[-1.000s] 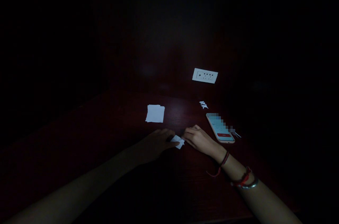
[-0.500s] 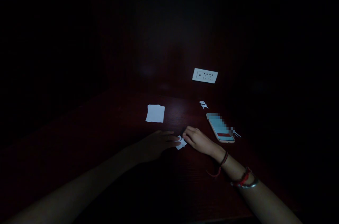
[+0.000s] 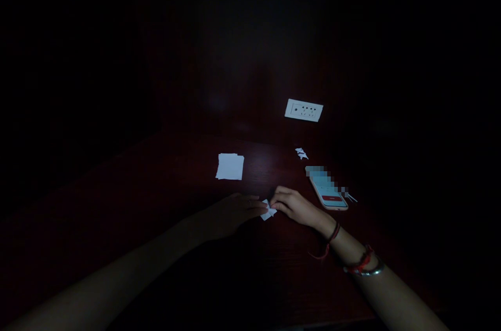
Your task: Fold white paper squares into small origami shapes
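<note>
small paper [image 3: 266, 216] shifted, left fingers [image 3: 256, 212] straighter

No text can be read for certain. The lit screen of the phone [image 3: 326, 189] shows faint dark marks and a red bar [image 3: 332, 198] near its lower end with tiny pale lettering on it, all too small and blurred to make out; blocky pixelation hides the screen's upper and right-hand part.

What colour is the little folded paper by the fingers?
The little folded paper looks white, slightly bluish; see the head view.
</note>
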Demonstrator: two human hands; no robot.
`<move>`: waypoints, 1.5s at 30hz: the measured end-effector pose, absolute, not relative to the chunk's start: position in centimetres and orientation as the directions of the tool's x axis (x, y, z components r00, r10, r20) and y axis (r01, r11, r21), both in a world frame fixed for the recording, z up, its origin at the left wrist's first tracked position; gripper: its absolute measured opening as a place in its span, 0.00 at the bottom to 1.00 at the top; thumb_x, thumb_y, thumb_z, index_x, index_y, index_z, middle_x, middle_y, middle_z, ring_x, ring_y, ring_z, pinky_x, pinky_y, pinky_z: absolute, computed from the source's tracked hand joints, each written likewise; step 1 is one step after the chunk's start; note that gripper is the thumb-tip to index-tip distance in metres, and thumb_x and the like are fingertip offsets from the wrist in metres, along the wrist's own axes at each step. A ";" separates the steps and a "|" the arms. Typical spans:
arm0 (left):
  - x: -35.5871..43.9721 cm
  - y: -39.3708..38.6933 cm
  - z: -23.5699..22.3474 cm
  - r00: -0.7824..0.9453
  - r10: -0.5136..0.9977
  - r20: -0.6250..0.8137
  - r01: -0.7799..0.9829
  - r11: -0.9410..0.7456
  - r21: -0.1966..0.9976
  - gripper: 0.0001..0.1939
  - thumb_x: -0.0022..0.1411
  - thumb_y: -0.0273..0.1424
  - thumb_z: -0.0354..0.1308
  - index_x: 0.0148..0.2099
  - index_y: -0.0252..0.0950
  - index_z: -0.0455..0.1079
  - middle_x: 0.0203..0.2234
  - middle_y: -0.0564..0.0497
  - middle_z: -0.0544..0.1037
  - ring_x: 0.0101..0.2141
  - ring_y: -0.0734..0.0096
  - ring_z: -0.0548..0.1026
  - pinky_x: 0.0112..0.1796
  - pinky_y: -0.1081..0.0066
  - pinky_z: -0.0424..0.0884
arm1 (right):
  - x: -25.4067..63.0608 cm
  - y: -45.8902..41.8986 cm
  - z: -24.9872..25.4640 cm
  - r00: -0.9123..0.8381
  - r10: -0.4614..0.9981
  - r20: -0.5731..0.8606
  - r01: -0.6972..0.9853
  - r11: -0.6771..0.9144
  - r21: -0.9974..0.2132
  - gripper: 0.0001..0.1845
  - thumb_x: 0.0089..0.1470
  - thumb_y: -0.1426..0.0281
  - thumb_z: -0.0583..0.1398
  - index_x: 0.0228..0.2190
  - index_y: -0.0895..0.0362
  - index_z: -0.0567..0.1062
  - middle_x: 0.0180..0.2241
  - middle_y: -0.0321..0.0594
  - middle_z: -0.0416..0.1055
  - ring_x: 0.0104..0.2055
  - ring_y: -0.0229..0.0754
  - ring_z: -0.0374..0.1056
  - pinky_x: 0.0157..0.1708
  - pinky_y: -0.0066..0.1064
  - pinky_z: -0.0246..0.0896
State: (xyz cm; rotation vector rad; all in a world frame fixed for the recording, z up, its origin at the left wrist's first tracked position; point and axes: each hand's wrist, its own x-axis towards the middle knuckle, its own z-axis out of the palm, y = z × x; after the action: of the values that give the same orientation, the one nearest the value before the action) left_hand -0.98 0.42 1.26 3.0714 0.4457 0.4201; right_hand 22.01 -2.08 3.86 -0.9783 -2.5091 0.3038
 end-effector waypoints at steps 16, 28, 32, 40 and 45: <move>-0.7 0.2 2.3 0.929 0.287 0.232 0.276 -0.958 0.079 0.30 0.53 0.18 0.47 0.57 0.43 0.47 0.53 0.52 0.57 0.53 0.64 0.53 0.46 0.61 0.55 | 21.2 -1.5 2.9 -0.493 0.815 0.303 0.714 0.579 -0.393 0.06 0.51 0.74 0.52 0.25 0.60 0.67 0.27 0.38 0.63 0.30 0.34 0.60 0.31 0.25 0.56; -0.4 0.4 1.9 0.927 0.299 0.228 0.294 -0.954 0.055 0.34 0.51 0.14 0.46 0.57 0.45 0.46 0.53 0.52 0.57 0.53 0.63 0.54 0.46 0.63 0.54 | 21.3 -1.6 3.1 -0.434 0.853 0.289 0.739 0.521 -0.428 0.05 0.49 0.73 0.54 0.24 0.60 0.67 0.26 0.38 0.64 0.28 0.34 0.60 0.29 0.24 0.55; -0.4 0.5 1.8 0.929 0.274 0.247 0.267 -0.962 0.061 0.35 0.51 0.13 0.45 0.58 0.45 0.45 0.54 0.51 0.56 0.53 0.65 0.54 0.46 0.65 0.54 | 21.3 -1.6 3.2 -0.437 0.854 0.281 0.743 0.519 -0.423 0.05 0.49 0.75 0.54 0.24 0.61 0.68 0.26 0.38 0.64 0.28 0.34 0.60 0.29 0.24 0.55; -0.2 0.5 1.7 0.932 0.270 0.240 0.265 -0.963 0.053 0.34 0.51 0.14 0.45 0.57 0.43 0.46 0.54 0.51 0.56 0.53 0.64 0.54 0.46 0.63 0.54 | 21.2 -1.3 3.0 -0.440 0.859 0.262 0.748 0.512 -0.422 0.06 0.48 0.76 0.53 0.24 0.61 0.70 0.26 0.38 0.66 0.29 0.34 0.62 0.30 0.24 0.55; -0.1 0.6 1.7 0.926 0.296 0.234 0.289 -0.955 0.066 0.34 0.49 0.13 0.44 0.56 0.42 0.48 0.54 0.51 0.56 0.51 0.64 0.57 0.45 0.63 0.55 | 21.1 -1.2 3.0 -0.401 0.877 0.265 0.763 0.480 -0.434 0.06 0.48 0.75 0.54 0.24 0.60 0.70 0.26 0.38 0.67 0.29 0.34 0.62 0.29 0.24 0.55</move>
State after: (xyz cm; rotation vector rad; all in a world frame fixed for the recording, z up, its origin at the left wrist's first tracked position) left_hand -0.09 0.62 1.73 3.0537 0.4637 0.3774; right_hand 21.14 -1.23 3.03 -1.3594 -2.2740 0.3363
